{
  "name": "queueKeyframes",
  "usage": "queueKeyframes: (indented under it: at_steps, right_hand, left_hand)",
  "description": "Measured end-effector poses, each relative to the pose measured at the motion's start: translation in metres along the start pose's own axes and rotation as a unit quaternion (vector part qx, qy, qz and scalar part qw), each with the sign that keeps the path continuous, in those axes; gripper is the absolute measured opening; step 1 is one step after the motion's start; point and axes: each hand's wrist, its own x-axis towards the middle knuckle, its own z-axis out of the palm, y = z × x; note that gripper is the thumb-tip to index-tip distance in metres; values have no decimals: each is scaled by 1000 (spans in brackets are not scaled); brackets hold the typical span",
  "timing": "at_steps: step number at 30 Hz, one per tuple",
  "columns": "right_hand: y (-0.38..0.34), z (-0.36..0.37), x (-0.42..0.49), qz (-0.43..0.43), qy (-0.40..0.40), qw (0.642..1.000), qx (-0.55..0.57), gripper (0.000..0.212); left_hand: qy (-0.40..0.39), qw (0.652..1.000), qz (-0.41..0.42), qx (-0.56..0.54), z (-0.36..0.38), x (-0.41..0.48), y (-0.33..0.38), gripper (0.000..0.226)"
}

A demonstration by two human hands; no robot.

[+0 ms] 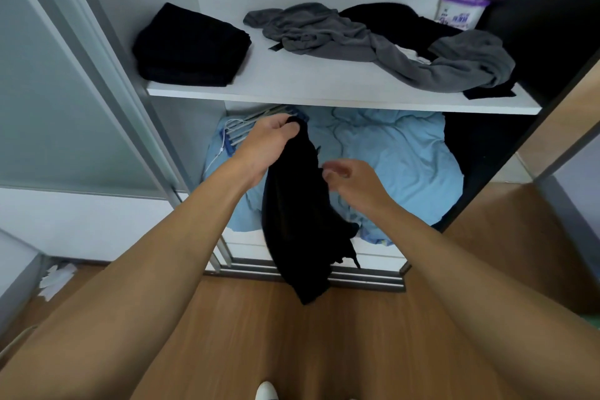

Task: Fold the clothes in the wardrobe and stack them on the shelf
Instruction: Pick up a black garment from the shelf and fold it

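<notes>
A: What do the fingers have?

B: The left hand is pinched shut on the top edge of a black garment, just below the front edge of the white shelf. The cloth hangs from that grip in a long limp drape, narrowing to a ragged tip above the wooden floor. The right hand is beside the garment's right edge, fingers curled and partly open; it is blurred, so I cannot tell whether it touches the fabric.

A: How much room is there around it?

B: The garment hangs free in front of the wardrobe opening, clear of the shelf's edge. On the shelf, the middle stretch is bare between two heaps.

A: What are the heaps?

B: At the shelf's left end sits a folded black stack, squared and thick, matte like knit. Toward the right lies a crumpled grey garment, soft and fleecy, sprawled over more black cloth. At the shelf's far right corner stands a white tub with a purple lid.

A: Below the shelf?

B: Rumpled pale-blue bedding fills the compartment, with blue and grey hangers at its left. The sliding-door track runs along the floor.
</notes>
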Motion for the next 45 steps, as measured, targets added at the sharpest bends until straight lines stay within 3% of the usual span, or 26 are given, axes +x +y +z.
queueKeyframes:
  at_steps: [4,5,8,12,14,17,22,25,28,34,37,38,42,45]
  right_hand:
    - [-21,-16,12,-99,-53,994,5,57]
    - [-25,-16,14,-115,-84,990,-2,54]
    - [-30,-10,12,-91,-159,982,-42,19]
    - [-6,-3,10,-62,-162,982,-76,24]
    - [1,-6,10,-40,-167,985,6,17]
    - [3,-14,9,-49,-210,973,83,23]
    - [-6,-7,6,-22,-338,940,-41,6]
    - [-18,1,6,-34,-296,954,-39,2]
    - [-34,-3,7,-87,-232,966,75,10]
    - [-39,-8,8,-77,-276,950,121,11]
    - [-25,-8,8,-40,-246,965,86,61]
    - [-20,-8,9,-21,-244,967,64,69]
    - [8,-10,8,41,-261,964,-31,54]
    - [20,-8,10,37,-171,984,6,30]
  left_hand:
    - [-86,992,24,92,-1,-6,6,21]
    - [-97,989,27,108,0,-7,8,19]
    - [-61,992,46,98,1,-9,10,16]
    - [-14,995,56,76,-9,-11,12,21]
    - [6,995,57,86,-15,-12,11,23]
    - [48,994,66,66,-21,-15,8,24]
    - [53,988,124,70,-16,-19,15,28]
    - [38,987,128,91,-16,-19,19,26]
    - [26,984,131,121,-21,-20,20,28]
    - [23,984,128,121,-30,-20,18,26]
    - [24,990,112,83,-33,-21,13,22]
    - [23,992,106,70,-34,-22,12,21]
    - [22,994,100,27,-38,-23,6,21]
    - [38,995,91,33,-41,-19,1,22]
